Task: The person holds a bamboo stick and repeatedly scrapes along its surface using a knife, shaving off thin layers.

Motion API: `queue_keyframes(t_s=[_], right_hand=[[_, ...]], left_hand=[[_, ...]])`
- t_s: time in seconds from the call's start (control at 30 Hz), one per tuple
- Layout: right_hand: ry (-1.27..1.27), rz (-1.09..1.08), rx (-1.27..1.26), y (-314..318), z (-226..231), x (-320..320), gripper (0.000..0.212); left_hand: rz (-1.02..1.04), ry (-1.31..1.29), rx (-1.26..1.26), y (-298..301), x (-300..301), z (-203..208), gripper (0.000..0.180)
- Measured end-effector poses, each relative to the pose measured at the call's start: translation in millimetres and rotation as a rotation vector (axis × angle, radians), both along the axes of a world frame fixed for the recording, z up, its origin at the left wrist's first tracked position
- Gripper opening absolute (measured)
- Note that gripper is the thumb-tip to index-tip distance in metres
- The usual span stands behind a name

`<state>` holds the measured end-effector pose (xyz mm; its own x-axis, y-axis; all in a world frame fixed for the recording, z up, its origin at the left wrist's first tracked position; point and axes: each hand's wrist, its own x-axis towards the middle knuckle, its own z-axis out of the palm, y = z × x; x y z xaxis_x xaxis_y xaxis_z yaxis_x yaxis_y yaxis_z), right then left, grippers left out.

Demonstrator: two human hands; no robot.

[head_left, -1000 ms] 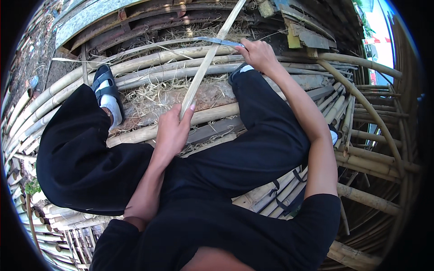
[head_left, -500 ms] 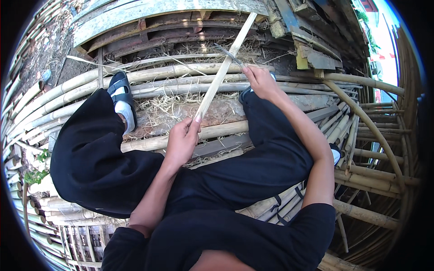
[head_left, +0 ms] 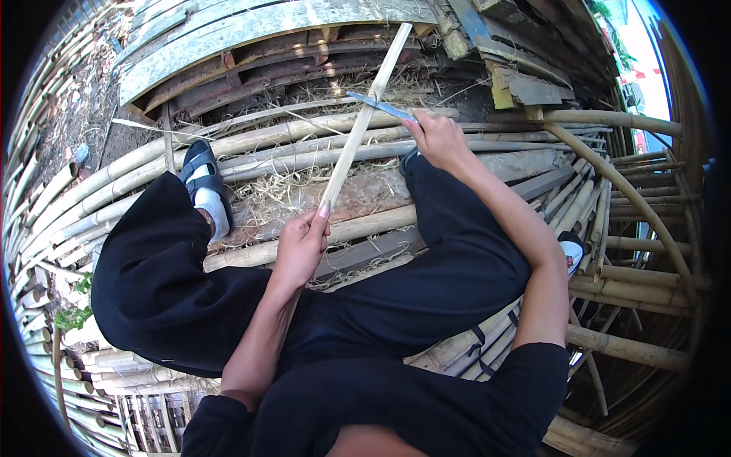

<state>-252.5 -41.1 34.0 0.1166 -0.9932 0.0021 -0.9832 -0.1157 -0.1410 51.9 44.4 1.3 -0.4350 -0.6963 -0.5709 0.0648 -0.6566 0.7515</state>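
Observation:
A long, pale bamboo strip (head_left: 352, 148) slants away from me, its near end gripped in my left hand (head_left: 301, 242) with the thumb lying along it. In my closed right hand (head_left: 442, 141) is a knife (head_left: 383, 107); its handle is hidden by the fingers. The grey blade lies across the strip's upper part and touches it, pointing left. Beyond the blade, the strip's far end stands over the edge of a wooden pallet. Thin curled shavings (head_left: 293, 183) are scattered beneath the strip, between my feet.
Bamboo poles (head_left: 304, 126) run crosswise under and in front of my legs. A weathered wooden pallet (head_left: 251, 44) lies ahead, with stacked planks (head_left: 525, 53) at the far right. A bamboo rack (head_left: 640, 228) stands to my right. My sandalled left foot (head_left: 205, 186) rests on the poles.
The knife blade has turned, so more of its flat side shows. Both hands and the strip sit slightly lower and farther left in the picture, and the whole view has shifted a little.

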Motion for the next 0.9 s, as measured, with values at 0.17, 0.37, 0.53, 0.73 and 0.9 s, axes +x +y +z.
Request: queue_keyframes(t_s=[0.17,0.37,0.53,0.73,0.9], right_hand=[[-0.1,-0.015,0.052,4.6,-2.4,5.2,0.038],[-0.159,-0.001,0.06,1.8,5.5,11.7,0.039],[-0.125,0.185,0.035,14.5,-3.6,25.6,0.029],[-0.005,0.188,-0.052,-6.0,-12.7,-5.0,0.03],[-0.025,0.033,-0.062,0.0,-12.6,-1.6,0.033]], left_hand=[[0.004,-0.003,-0.035,4.4,0.3,-3.2,0.036],[-0.003,0.041,0.054,-4.7,5.7,12.0,0.035],[0.004,0.054,0.038,-3.6,5.9,14.4,0.035],[-0.07,-0.03,-0.039,0.7,2.2,8.7,0.036],[-0.073,0.014,-0.014,-3.8,-0.2,6.6,0.036]])
